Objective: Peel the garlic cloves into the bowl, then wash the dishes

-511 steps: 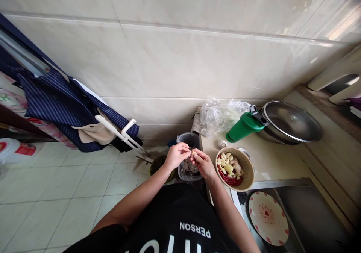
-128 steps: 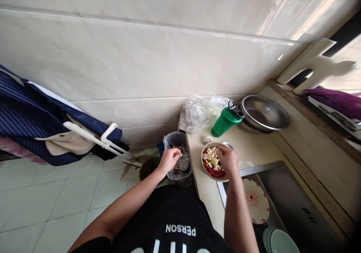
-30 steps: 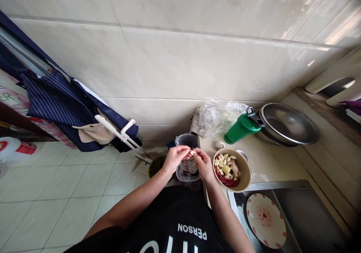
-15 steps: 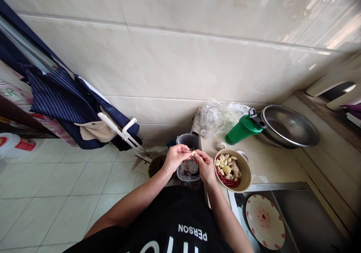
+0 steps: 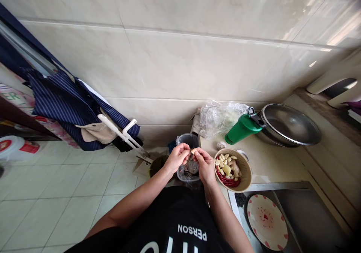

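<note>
Over the lined trash bin (image 5: 188,178), my right hand (image 5: 205,164) pinches a small pale garlic clove (image 5: 193,151) between thumb and fingers. My left hand (image 5: 177,158) is closed in a pinch right beside the clove; whatever its fingertips hold is too small to make out. To the right of my hands, a beige basket (image 5: 247,170) on the counter holds several peeled garlic cloves (image 5: 222,163), a piece of ginger (image 5: 234,168) and dried red chillies (image 5: 229,182). A whole garlic bulb (image 5: 221,145) lies just behind the basket.
A green shaker bottle (image 5: 243,129) lies tilted by crumpled plastic bags (image 5: 218,118). Metal pans (image 5: 290,124) stand at the counter's back right. A patterned plate (image 5: 267,223) sits in the sink area. White handles (image 5: 121,136) and a striped apron (image 5: 63,104) are at left.
My left fingertips have drawn slightly away from the clove, which stays in my right fingers. A small dark gap now shows between the hands.
</note>
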`<state>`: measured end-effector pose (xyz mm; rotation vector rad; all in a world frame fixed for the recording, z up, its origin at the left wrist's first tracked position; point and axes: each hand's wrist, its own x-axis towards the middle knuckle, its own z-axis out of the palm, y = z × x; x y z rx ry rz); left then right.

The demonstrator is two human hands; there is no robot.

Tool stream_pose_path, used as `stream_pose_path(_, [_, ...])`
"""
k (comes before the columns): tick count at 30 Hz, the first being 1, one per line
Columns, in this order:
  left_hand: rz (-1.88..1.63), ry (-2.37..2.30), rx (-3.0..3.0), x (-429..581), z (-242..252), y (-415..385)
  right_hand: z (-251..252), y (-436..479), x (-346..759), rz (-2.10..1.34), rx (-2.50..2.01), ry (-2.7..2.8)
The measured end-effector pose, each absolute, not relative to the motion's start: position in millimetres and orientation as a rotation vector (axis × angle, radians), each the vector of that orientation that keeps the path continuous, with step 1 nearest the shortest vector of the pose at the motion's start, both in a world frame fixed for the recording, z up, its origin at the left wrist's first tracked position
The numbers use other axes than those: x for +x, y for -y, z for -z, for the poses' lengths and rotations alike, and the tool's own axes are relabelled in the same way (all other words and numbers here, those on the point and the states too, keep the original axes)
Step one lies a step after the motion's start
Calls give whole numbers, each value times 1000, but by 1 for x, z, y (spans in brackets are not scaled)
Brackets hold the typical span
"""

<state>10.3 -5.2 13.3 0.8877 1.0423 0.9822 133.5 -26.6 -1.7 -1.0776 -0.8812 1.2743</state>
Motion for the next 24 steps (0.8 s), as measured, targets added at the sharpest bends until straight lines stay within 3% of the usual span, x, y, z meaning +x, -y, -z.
stream_pose_path(6, [-663,-875,1082,6,-19,7,9,24,141,-1433,-975,774])
stream_pose_path(24, [-718,-826,910,10,-9,11,12,20,142,-1363,-1065,998])
